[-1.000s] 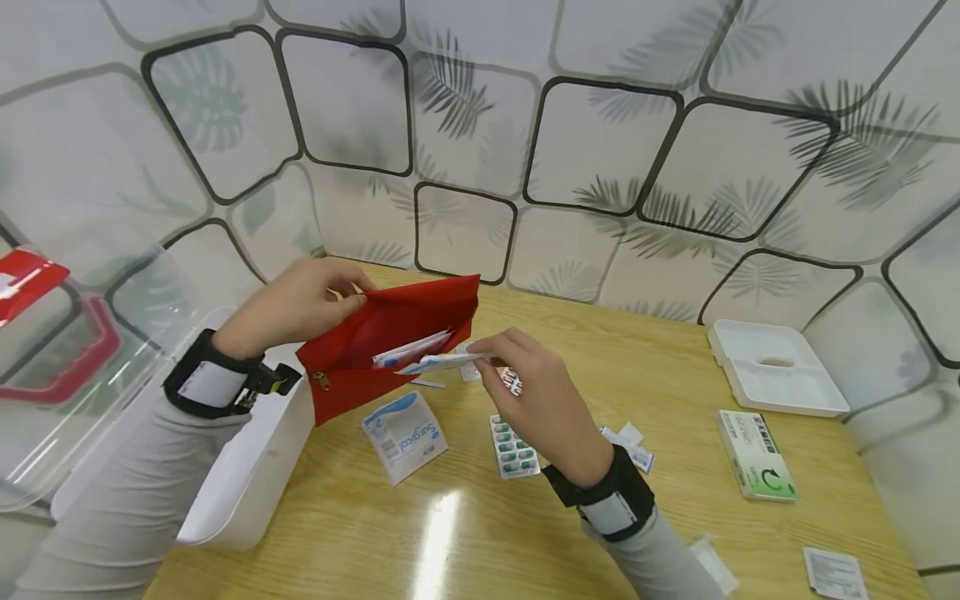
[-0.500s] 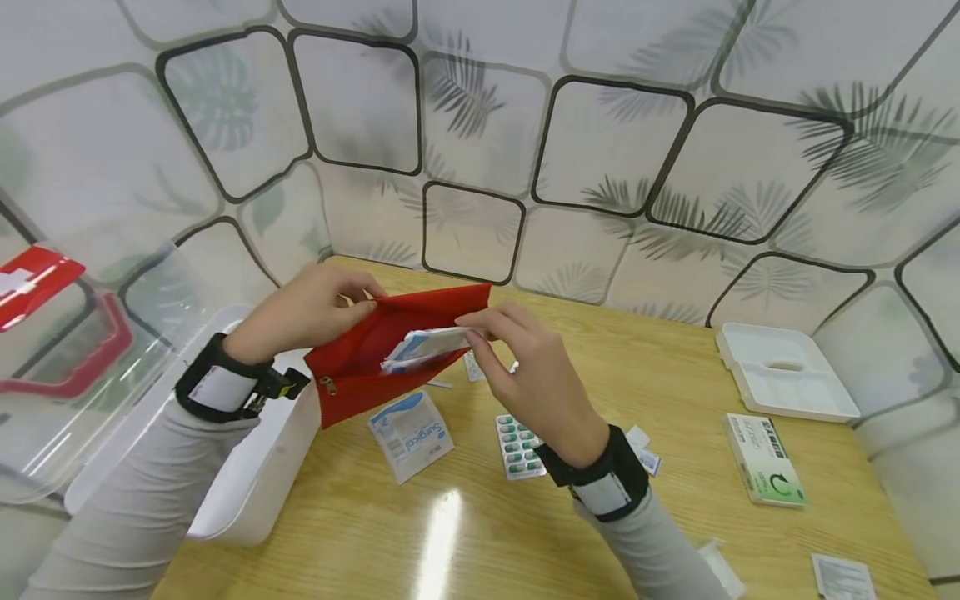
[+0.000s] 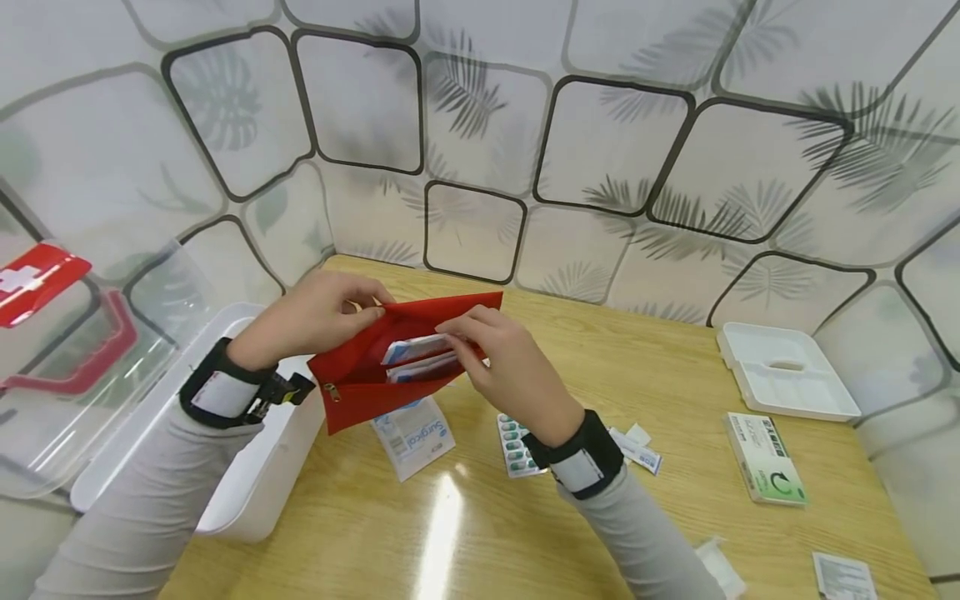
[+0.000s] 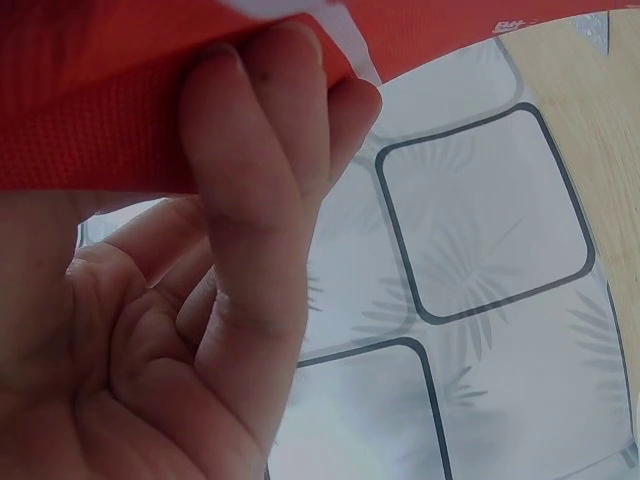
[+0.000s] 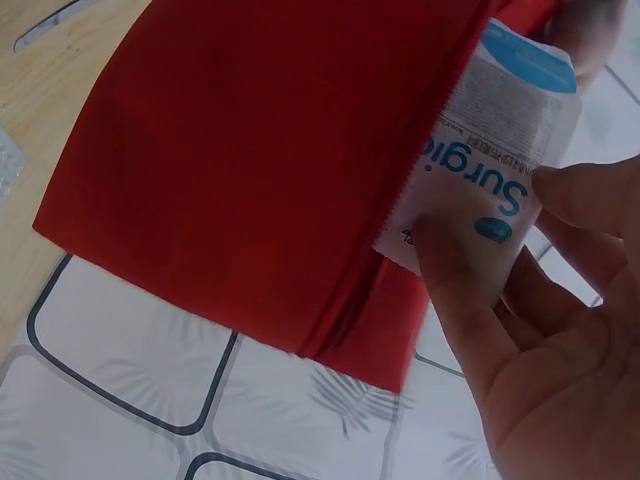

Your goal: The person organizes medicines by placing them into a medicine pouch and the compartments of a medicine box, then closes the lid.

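Note:
A red zip pouch hangs tilted over the table with its mouth spread. My left hand pinches the pouch's upper edge; in the left wrist view its fingers lie against the red fabric. With thumb and fingertips my right hand grips a white and blue packet marked "Surgical", partly inside the pouch mouth. Another packet sits in the pouch below it. On the table beneath lies a similar packet, its top covered by the pouch.
A white box stands at left with a clear lid raised. Green capsules in a blister pack, small wrappers, a green and white carton, a white tray and a sachet lie towards the right.
My right hand has moved left with the packet, bringing it from in front of the pouch into its mouth. The left hand keeps its hold on the pouch edge.

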`<move>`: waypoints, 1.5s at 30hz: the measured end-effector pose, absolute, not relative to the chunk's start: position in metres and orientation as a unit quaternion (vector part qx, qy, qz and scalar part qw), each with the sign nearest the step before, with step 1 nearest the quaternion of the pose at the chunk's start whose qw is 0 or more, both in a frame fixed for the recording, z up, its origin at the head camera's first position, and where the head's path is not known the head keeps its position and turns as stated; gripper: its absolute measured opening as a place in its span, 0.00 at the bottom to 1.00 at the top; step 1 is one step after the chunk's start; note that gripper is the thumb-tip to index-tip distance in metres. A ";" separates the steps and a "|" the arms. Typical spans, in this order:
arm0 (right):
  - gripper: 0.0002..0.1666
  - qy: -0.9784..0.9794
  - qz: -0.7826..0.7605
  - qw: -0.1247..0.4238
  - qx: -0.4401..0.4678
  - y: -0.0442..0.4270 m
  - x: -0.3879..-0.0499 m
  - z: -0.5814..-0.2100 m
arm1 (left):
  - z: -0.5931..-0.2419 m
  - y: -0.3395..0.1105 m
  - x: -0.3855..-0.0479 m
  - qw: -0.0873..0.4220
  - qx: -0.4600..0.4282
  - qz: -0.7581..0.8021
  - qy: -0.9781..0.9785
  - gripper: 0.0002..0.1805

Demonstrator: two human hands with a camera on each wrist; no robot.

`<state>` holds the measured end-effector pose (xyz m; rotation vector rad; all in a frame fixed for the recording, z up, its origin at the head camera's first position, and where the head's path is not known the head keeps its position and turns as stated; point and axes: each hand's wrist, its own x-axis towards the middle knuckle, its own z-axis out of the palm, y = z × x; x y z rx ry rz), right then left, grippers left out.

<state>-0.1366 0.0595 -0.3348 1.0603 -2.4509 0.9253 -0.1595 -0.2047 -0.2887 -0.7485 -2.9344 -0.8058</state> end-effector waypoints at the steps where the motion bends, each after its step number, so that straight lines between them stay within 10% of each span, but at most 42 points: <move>1: 0.10 -0.857 0.317 0.156 0.375 0.058 -0.137 -0.336 | -0.289 -0.204 -0.160 0.000 -0.240 -0.260 -0.935 0.11; 28: 0.15 -0.894 0.216 0.076 0.386 0.051 -0.138 -0.350 | -0.291 -0.200 -0.160 -0.027 -0.247 -0.287 -0.925 0.11; 45: 0.09 -0.853 0.337 0.224 0.329 0.085 -0.116 -0.356 | -0.298 -0.208 -0.160 -0.021 -0.238 -0.298 -0.924 0.12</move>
